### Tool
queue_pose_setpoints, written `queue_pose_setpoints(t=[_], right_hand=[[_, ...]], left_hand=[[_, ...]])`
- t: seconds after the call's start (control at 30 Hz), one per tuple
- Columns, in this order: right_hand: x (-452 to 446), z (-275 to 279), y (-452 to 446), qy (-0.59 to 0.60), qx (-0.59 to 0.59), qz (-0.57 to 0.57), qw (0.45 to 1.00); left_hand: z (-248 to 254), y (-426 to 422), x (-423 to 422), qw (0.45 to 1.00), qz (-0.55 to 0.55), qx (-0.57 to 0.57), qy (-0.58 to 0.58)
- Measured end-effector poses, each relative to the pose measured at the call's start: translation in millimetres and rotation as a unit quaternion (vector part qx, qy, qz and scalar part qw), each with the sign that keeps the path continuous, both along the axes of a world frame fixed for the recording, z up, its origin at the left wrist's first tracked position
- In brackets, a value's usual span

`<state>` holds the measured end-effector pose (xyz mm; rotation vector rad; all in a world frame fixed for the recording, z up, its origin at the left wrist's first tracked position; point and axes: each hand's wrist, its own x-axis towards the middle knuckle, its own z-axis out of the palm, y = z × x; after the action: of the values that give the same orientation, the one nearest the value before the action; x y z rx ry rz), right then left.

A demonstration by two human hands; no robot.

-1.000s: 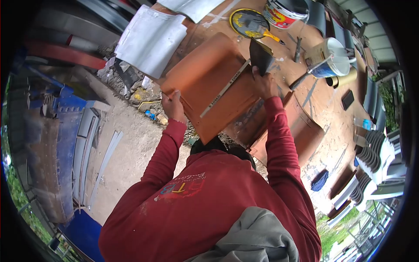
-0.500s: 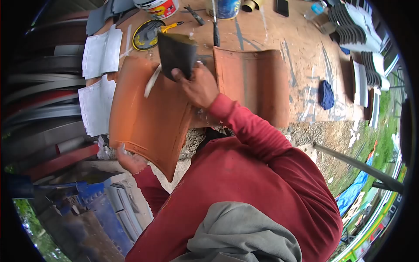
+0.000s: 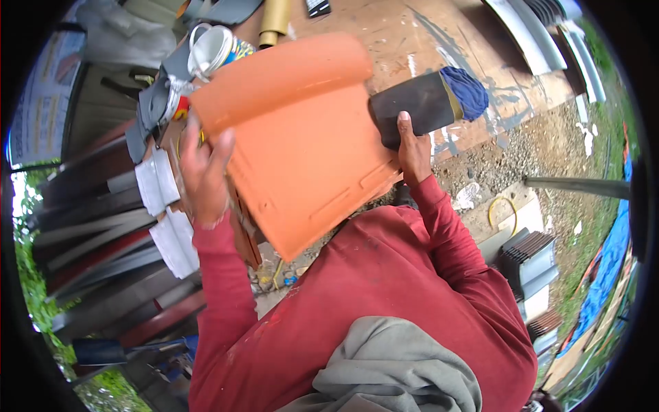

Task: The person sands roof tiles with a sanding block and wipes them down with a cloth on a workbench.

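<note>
An orange clay roof tile [image 3: 302, 144], slightly blurred, lies slanted across the near part of the table, its rounded roll at the far side. My left hand [image 3: 206, 175] is at the tile's left edge, fingers spread and smeared by motion; whether it touches the tile I cannot tell. My right hand [image 3: 415, 154] pinches a dark sheet of sandpaper [image 3: 419, 103], thumb on top, just right of the tile. Right behind the sheet sits a crumpled dark blue cloth [image 3: 467, 93]. A darker edge, perhaps another tile, shows under the tile's left side.
The wooden table [image 3: 391, 34] has paint smears. At its back left stand a white paint bucket [image 3: 211, 51] and a brown roll [image 3: 274, 24]. Grey curved pieces [image 3: 532, 34] lie at the right; pale ones [image 3: 158, 182] at the left. A pole [image 3: 576, 187] juts in from the right.
The tile has turned, its roll now at the far side. My left hand has moved up from its near corner to its left edge. My right hand carried the sandpaper rightward, beside the blue cloth.
</note>
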<state>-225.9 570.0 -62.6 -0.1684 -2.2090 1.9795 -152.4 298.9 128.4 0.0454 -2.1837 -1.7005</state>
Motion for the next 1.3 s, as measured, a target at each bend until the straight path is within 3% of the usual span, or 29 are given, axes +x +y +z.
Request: queue_pose_setpoints(t=[0.07, 0.1, 0.13, 0.23, 0.27, 0.33, 0.37, 0.4, 0.5, 0.6, 0.67, 0.73, 0.8, 0.87, 1.0, 1.03, 1.1, 1.2, 1.23, 1.3], right_hand=[[-15, -31, 24, -0.095, -0.102, -0.01, 0.99], [-26, -55, 28, -0.012, -0.084, -0.078, 0.993], [-33, -60, 41, -0.014, -0.089, -0.091, 0.992], [-51, -62, 79, -0.139, 0.05, 0.04, 0.988], [-56, -58, 93, -0.144, 0.046, 0.034, 0.988], [-64, -29, 122, 0.043, 0.245, -0.015, 0.968], [-75, -38, 132, 0.14, 0.151, -0.102, 0.973], [-75, -39, 153, 0.034, 0.136, -0.087, 0.986], [-87, -53, 176, 0.021, 0.092, -0.063, 0.994], [-97, -69, 160, -0.037, 0.108, 0.089, 0.99], [-100, -61, 134, 0.025, 0.066, 0.15, 0.986], [-113, -79, 112, 0.023, 0.111, 0.223, 0.968], [-118, -93, 98, -0.013, 0.14, 0.281, 0.949], [-114, -122, 85, 0.169, 0.171, 0.302, 0.922], [-77, -106, 118, 0.112, 0.214, 0.474, 0.847], [-76, -105, 116, 0.115, 0.218, 0.475, 0.845], [-71, -108, 103, 0.13, 0.349, 0.364, 0.853], [-115, -108, 81, 0.138, 0.4, 0.304, 0.854], [-111, -104, 81, 0.114, 0.392, 0.317, 0.856], [-88, -95, 98, 0.081, 0.405, 0.363, 0.835]], left_hand=[[-10, 27, -63, 0.998, -0.021, -0.057, -0.001], [-25, 35, -93, 0.996, -0.026, -0.089, 0.008], [-35, 42, -121, 0.995, -0.039, -0.094, 0.006], [-63, 71, -176, 0.987, 0.024, -0.16, 0.012], [-70, 82, -185, 0.987, 0.017, -0.162, 0.008], [-80, 102, -196, 0.981, 0.004, -0.194, 0.024], [-84, 105, -199, 0.991, 0.002, -0.133, 0.03], [-83, 112, -198, 0.991, -0.001, -0.132, 0.02], [-71, 119, -201, 0.992, -0.021, -0.12, -0.018], [-72, 113, -211, 0.977, -0.044, -0.199, -0.066], [-68, 103, -216, 0.961, -0.018, -0.262, -0.088], [-75, 84, -217, 0.946, 0.009, -0.299, -0.122], [-99, 56, -215, 0.947, 0.041, -0.305, -0.097], [-136, 21, -204, 0.946, 0.069, -0.308, -0.074], [-198, -8, -178, 0.952, 0.16, -0.244, -0.095], [-202, -3, -176, 0.95, 0.21, -0.209, -0.099], [-206, 0, -180, 0.944, 0.233, -0.214, -0.092], [-194, 8, -176, 0.926, 0.254, -0.236, -0.15], [-190, 8, -174, 0.913, 0.25, -0.252, -0.201], [-193, 9, -169, 0.914, 0.253, -0.257, -0.184]])
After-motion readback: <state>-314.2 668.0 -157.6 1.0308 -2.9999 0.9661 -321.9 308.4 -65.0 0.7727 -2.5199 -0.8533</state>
